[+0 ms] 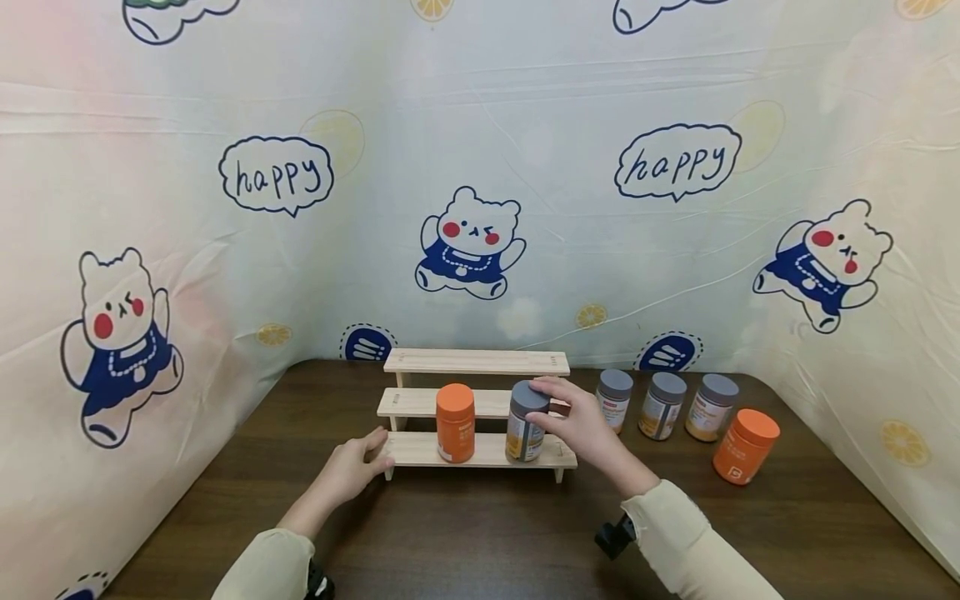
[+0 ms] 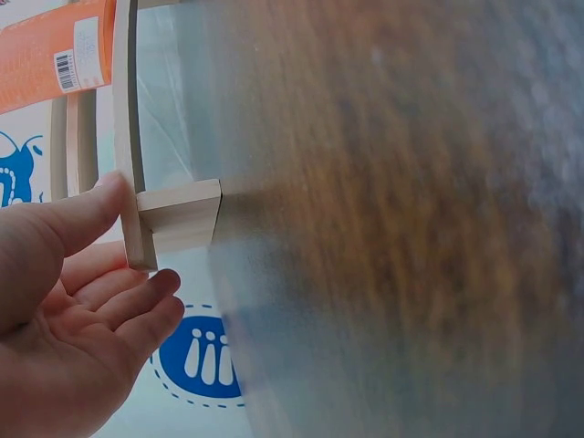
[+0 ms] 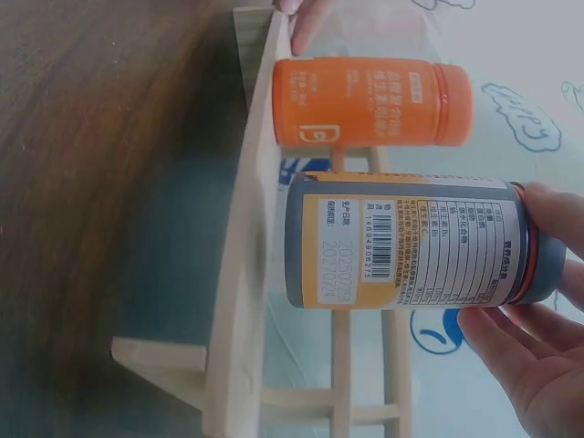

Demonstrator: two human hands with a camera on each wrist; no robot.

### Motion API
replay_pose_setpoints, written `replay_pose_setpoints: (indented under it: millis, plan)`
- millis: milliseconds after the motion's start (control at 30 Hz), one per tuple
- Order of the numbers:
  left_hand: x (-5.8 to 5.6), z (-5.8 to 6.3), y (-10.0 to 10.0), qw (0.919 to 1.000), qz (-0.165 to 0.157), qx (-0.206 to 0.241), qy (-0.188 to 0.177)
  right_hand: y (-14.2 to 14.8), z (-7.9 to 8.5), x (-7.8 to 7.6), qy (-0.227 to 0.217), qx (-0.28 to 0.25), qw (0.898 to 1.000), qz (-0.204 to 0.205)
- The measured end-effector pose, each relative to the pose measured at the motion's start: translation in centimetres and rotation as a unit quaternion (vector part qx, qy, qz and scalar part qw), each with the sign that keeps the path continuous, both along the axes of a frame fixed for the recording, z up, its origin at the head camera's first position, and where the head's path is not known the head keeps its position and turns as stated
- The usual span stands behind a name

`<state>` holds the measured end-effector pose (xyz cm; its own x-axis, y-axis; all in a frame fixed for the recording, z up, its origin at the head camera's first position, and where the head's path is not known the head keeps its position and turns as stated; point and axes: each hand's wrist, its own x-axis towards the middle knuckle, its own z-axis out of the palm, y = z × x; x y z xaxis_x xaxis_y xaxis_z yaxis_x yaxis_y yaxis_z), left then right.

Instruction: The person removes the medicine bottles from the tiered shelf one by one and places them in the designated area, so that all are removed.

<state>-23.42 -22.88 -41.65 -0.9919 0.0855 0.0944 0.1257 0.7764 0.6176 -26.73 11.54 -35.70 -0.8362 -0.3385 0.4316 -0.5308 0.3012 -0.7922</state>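
Observation:
A three-step wooden display rack [image 1: 480,450] stands on the dark table. At the left end of its lowest step, my left hand [image 1: 351,468] pinches the board, thumb on top and fingers beneath, as the left wrist view shows at the board [image 2: 130,137]. My right hand [image 1: 581,421] grips a grey-lidded supplement jar [image 1: 525,427] around its lid. In the right wrist view, that jar [image 3: 401,242] is upright relative to the rack, its base right at the lowest step. Left of it on the same step stands an orange jar [image 1: 455,425].
To the right of the rack, several jars stand on the table [image 1: 465,542]: grey-lidded jars [image 1: 615,392], [image 1: 662,406], [image 1: 710,408] in a row, with an orange jar [image 1: 746,447] nearer the front. A printed cloth backdrop [image 1: 480,125] encloses the table's back and sides.

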Motion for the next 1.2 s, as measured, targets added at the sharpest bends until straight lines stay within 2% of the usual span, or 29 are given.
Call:
replay_pose_setpoints:
  millis: [133, 333, 600, 833, 1200]
  plan:
    - [0.1, 0.0, 0.0, 1.0, 0.0, -0.001, -0.002, 1.0, 0.5, 0.2, 0.013, 0.006, 1.0, -0.003]
    - [0.1, 0.0, -0.1, 1.0, -0.002, -0.001, -0.003, 2.7, 1.0, 0.6, 0.036, 0.026, 0.998, -0.043]
    - [0.1, 0.0, 0.0, 1.0, -0.005, 0.004, 0.0, 5.3, 1.4, 0.6, 0.046, 0.032, 0.995, -0.085]
    - [0.1, 0.0, -0.1, 0.9999, -0.005, 0.005, -0.008, 8.0, 1.3, 0.7, 0.076, 0.041, 0.99, -0.115]
    - [0.1, 0.0, -0.1, 0.9999, -0.004, 0.002, -0.01, 11.9, 0.5, 1.4, 0.073, 0.055, 0.98, -0.175]
